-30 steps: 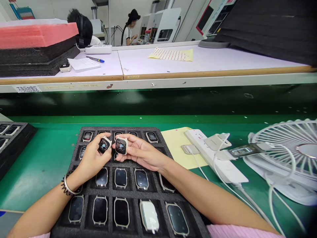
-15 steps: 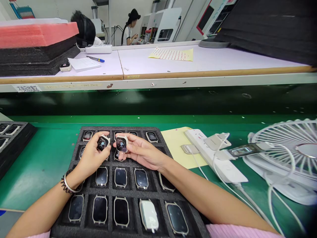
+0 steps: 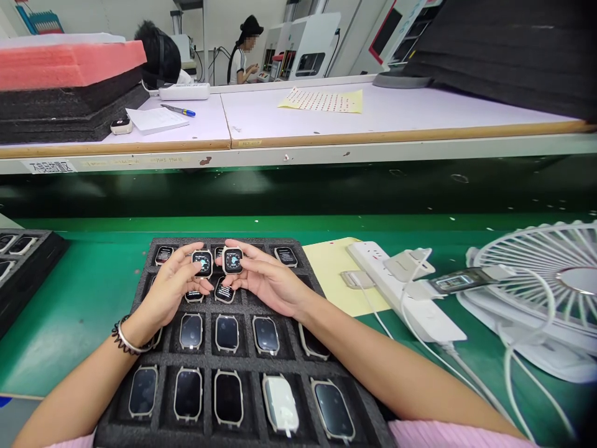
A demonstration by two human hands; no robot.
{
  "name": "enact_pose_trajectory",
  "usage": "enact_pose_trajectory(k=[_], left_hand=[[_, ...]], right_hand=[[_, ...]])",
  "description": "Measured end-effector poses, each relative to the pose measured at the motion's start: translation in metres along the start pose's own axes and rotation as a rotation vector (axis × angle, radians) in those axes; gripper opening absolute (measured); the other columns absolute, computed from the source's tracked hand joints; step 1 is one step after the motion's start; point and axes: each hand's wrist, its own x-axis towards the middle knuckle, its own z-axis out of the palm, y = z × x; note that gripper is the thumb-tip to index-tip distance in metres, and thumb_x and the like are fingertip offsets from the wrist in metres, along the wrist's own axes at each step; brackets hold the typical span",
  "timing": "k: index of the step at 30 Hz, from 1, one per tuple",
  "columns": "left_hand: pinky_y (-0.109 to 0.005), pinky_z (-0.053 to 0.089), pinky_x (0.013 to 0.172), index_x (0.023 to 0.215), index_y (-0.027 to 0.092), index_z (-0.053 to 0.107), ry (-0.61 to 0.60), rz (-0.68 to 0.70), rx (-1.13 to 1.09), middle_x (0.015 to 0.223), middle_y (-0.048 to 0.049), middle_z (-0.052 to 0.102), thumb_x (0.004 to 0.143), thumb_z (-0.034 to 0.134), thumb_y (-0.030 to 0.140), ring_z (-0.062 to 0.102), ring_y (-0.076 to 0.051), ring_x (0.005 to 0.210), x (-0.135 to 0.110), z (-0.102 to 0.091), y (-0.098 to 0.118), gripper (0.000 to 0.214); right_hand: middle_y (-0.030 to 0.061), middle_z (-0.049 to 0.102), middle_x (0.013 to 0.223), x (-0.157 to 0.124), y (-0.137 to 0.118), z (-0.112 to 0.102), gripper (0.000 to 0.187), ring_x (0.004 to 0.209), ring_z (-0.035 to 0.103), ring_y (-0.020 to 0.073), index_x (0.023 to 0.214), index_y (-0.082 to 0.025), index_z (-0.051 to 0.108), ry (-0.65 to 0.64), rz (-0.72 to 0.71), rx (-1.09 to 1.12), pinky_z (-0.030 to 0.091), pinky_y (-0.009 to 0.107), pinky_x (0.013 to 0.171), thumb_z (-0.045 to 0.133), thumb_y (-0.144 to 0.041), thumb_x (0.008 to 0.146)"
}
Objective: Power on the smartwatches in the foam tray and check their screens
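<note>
A black foam tray (image 3: 254, 361) with several smartwatch bodies in its pockets lies on the green bench in front of me. My left hand (image 3: 170, 289) is closed on a lit watch body (image 3: 203, 263) over the tray's far rows. Beside it, my right hand (image 3: 263, 280) grips a second lit watch body (image 3: 232, 261). The two watches are side by side, nearly touching, faces up. Below them two more lit watches (image 3: 224, 291) rest in their pockets. Dark-screened watches fill the near rows, and one white one (image 3: 280, 404) lies face down.
A yellow sheet (image 3: 336, 274), a white power strip (image 3: 401, 292) with plugged chargers and cables, and a white desk fan (image 3: 545, 274) sit to the right. Another foam tray (image 3: 23, 255) is at the left edge. A raised shelf (image 3: 298, 134) runs across behind; two people work far back.
Both hands have moved a little farther up the tray and brought the two watches close together, faces turned flatter toward me.
</note>
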Motion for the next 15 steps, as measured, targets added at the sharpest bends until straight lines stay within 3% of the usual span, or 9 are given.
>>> enact_pose_trajectory(k=[7, 15], left_hand=[[-0.031, 0.061, 0.067, 0.113, 0.019, 0.057, -0.034, -0.006, 0.050, 0.093, -0.0006, 0.067, 0.074, 0.073, 0.031, 0.072, -0.016, 0.067, 0.0008, 0.0000, -0.0011, 0.044], [-0.032, 0.061, 0.069, 0.110, 0.019, 0.054, -0.088, -0.005, 0.094, 0.102, -0.0035, 0.070, 0.074, 0.068, 0.026, 0.073, -0.016, 0.066, 0.0015, 0.0001, -0.0041, 0.039]], right_hand=[[0.0063, 0.072, 0.108, -0.0004, 0.0029, 0.0000, 0.042, 0.070, 0.066, 0.0124, 0.116, -0.021, 0.058, -0.003, -0.065, -0.088, 0.051, 0.028, 0.070, 0.075, -0.019, 0.078], [0.0044, 0.071, 0.102, 0.0004, 0.0056, -0.0021, 0.040, 0.072, 0.068, 0.0129, 0.115, -0.021, 0.057, -0.027, -0.071, -0.121, 0.053, 0.030, 0.075, 0.076, -0.022, 0.080]])
